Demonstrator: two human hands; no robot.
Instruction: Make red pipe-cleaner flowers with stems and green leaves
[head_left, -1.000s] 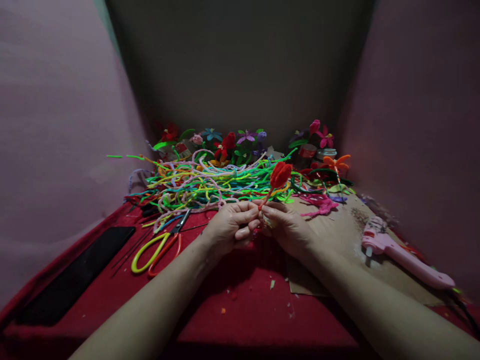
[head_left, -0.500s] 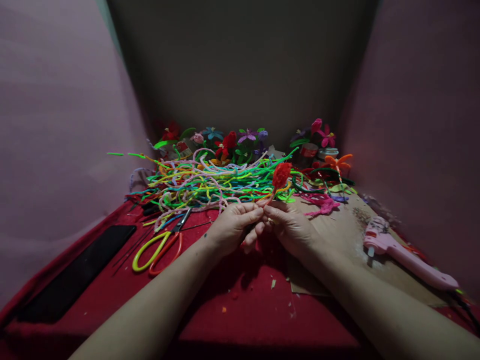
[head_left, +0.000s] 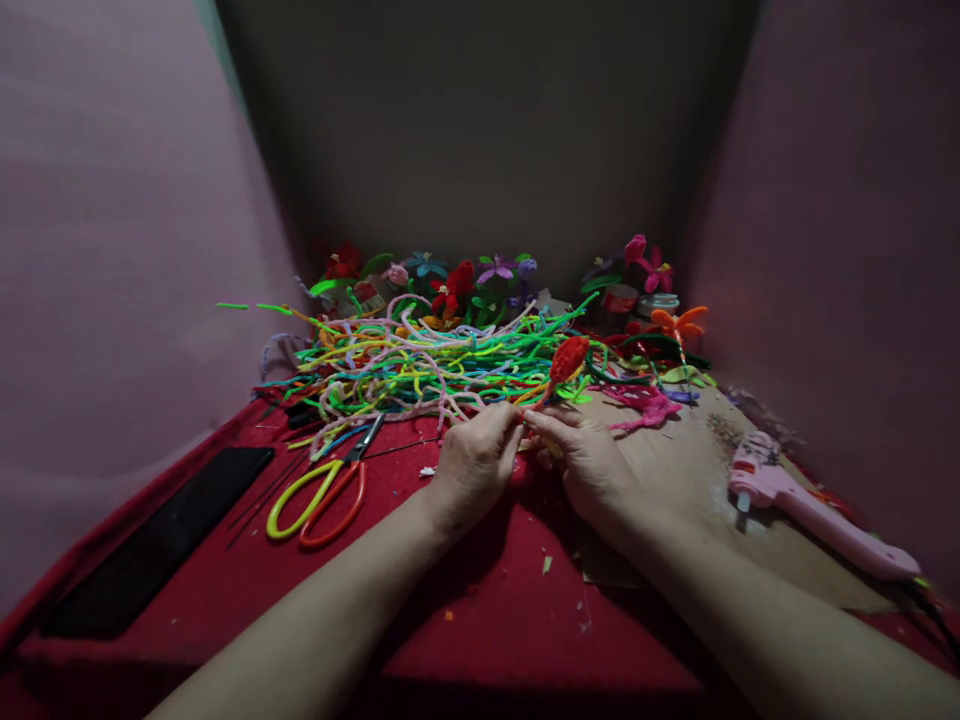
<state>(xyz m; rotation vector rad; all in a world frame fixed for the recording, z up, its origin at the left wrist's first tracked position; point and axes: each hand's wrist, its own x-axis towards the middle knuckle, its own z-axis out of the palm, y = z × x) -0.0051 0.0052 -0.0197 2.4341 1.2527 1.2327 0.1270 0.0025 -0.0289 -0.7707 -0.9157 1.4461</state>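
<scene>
A red pipe-cleaner flower bud tilts up and to the right above my fingers. Its thin stem end is pinched by my left hand, whose fingers are curled in with the back of the hand turned up. My right hand grips the same stem just below the bud, thumb and forefinger meeting the left fingertips. The lower part of the stem is hidden by the fingers. Right behind both hands lies a loose heap of coloured pipe cleaners.
Scissors with yellow and red handles lie left, beside a black flat object. On a brown board at right rests a pink glue gun. Finished pipe-cleaner flowers stand behind the heap. Red cloth covers the table.
My left hand has rolled over, its knuckles now upward and fingers curled tighter at the stem. The bud has tipped further right and slightly lower.
</scene>
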